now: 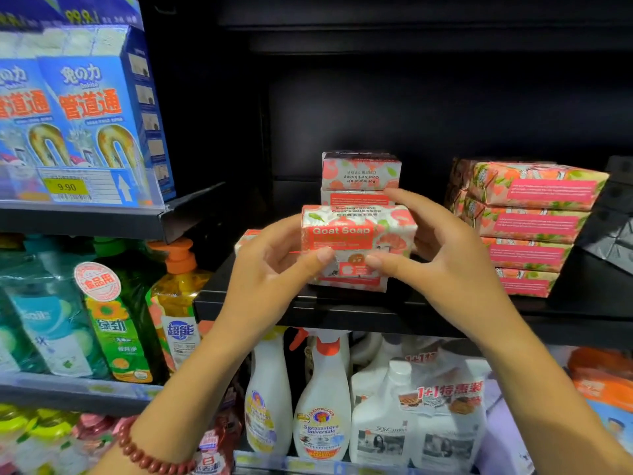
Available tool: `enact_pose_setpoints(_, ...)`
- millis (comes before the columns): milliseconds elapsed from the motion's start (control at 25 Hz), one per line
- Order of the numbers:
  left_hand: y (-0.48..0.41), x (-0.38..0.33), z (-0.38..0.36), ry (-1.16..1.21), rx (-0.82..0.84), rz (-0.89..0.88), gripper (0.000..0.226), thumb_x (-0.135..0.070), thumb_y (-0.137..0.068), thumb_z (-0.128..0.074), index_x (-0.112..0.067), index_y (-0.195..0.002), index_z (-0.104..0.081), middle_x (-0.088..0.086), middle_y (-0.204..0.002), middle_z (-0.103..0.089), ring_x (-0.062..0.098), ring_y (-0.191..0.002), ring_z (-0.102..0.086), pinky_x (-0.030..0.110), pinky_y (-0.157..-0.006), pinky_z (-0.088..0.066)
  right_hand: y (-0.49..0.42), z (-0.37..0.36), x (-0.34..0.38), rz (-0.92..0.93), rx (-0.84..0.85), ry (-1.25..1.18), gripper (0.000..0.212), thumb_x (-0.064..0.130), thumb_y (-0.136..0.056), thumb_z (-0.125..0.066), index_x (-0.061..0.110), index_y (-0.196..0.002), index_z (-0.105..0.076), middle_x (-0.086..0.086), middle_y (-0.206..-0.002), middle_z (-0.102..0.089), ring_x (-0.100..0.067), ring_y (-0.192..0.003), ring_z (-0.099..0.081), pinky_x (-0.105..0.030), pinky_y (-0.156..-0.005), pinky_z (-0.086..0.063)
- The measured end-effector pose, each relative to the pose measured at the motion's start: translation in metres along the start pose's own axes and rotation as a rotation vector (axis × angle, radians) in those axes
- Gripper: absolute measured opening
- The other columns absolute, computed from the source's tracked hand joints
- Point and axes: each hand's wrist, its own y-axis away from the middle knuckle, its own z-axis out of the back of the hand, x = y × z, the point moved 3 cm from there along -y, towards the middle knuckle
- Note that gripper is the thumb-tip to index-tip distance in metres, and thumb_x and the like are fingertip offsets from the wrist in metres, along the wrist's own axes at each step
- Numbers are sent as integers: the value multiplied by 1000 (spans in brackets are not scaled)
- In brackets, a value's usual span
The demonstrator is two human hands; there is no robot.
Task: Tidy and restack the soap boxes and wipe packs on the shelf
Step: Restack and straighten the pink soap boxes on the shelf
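Honestly, both the left hand [274, 265] and right hand [442, 255] were pinching the Goat Soap box [356, 241] mid-frame, fingers [414, 205] curled round its ends, just over the shelf [308, 310] lip. Risk I saw: bumping the two-box stack [359, 176] right behind and toppling it.

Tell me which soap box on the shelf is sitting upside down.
The top box of the middle stack: its "Goat's milk soap" lettering reads inverted, while the held box in front shows "Goat Soap" upright.

Red bead bracelet [150, 455], left wrist
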Motion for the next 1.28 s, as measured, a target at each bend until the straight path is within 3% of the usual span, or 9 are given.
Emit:
enact_pose_setpoints(240, -5, 5, 2, 144, -14, 106, 71, -67, -64, -69, -23, -118, -61, 0, -116, -68, 15, -109, -64, 31, -87, -54, 8, -6, 6, 274, -210, 205, 39, 1, -72, -73, 15, -104, -55, 12, -106, -57, -2, -104, -56, -15, -82, -49)
enact_pose_setpoints(360, -9, 4, 0, 128, 118, 144, 44, -44, -70, -72, -29, -111, -66, -3, -110, -70, 15, -104, -66, 29, -80, -56, 7, -7, 7, 415, -220, 265, 40, -12, -68, -69, 5, -101, -55, 2, -107, -54, -6, -107, -53, -18, -90, -47)
enact_pose_setpoints(440, -10, 2, 1, 96, 129, 109, 49, -34, -66, -76, -25, -112, -65, -4, -107, -71, 13, -100, -67, 23, -73, -55, 7, -9, 7, 432, -196, 288, 43, -16, -65, -67, 3, -101, -54, -1, -111, -53, -6, -111, -51, -15, -93, -44)
enact_pose_setpoints(520, -9, 1, 2, 90, 99, 53, 60, -26, -61, -81, -16, -117, -61, -3, -110, -69, 13, -103, -66, 23, -76, -55, 6, -8, 4, 388, -141, 333, 49, -6, -68, -72, 3, -111, -52, 0, -123, -50, -3, -119, -45, -12, -97, -39)
enact_pose_setpoints(600, -8, -1, 4, 50, 76, -11, 69, -20, -60, -84, -10, -122, -56, -1, -114, -67, 14, -107, -64, 24, -83, -53, 4, -4, -2, 210, -26, 257, 77, 21, -69, -82, 14, -134, -41, 8, -137, -42, 0, -126, -40, -13, -101, -37)
enact_pose_setpoints(720, -9, -3, 7, -37, 90, -84, 71, -22, -60, -84, -15, -123, -52, -3, -118, -63, 14, -114, -59, 29, -91, -51, 0, -2, -4, -70, 66, -62, 97, 46, -62, -82, 26, -143, -31, 17, -130, -52, 3, -117, -51, -14, -90, -46)
enact_pose_setpoints(880, -9, -6, 7, -168, 88, -183, 69, -30, -64, -82, -29, -122, -45, -13, -123, -54, 10, -118, -55, 24, -93, -49, -9, -1, 3, -107, 53, -122, 63, 31, -61, -76, 28, -120, -54, 18, -106, -65, 4, -100, -61, -10, -73, -50)
enact_pose_setpoints(1080, -4, 0, 16, -73, 92, -63, 89, -39, -58, -83, -34, -134, -38, -10, -128, -56, 10, -120, -54, 23, -91, -50, 0, -9, 11, 95, -171, 42, 48, 3, -70, -77, 18, -110, -56, 9, -111, -58, -4, -108, -56, -15, -83, -50)
enact_pose_setpoints(1280, -1, -4, 14, 25, 38, 34, 65, -41, -62, -74, -19, -120, -56, -10, -112, -67, 9, -105, -64, 21, -78, -54, 7, -24, 14, 387, -345, 224, 35, -3, -72, -62, 12, -102, -51, 0, -105, -53, -5, -102, -52, -13, -88, -43)
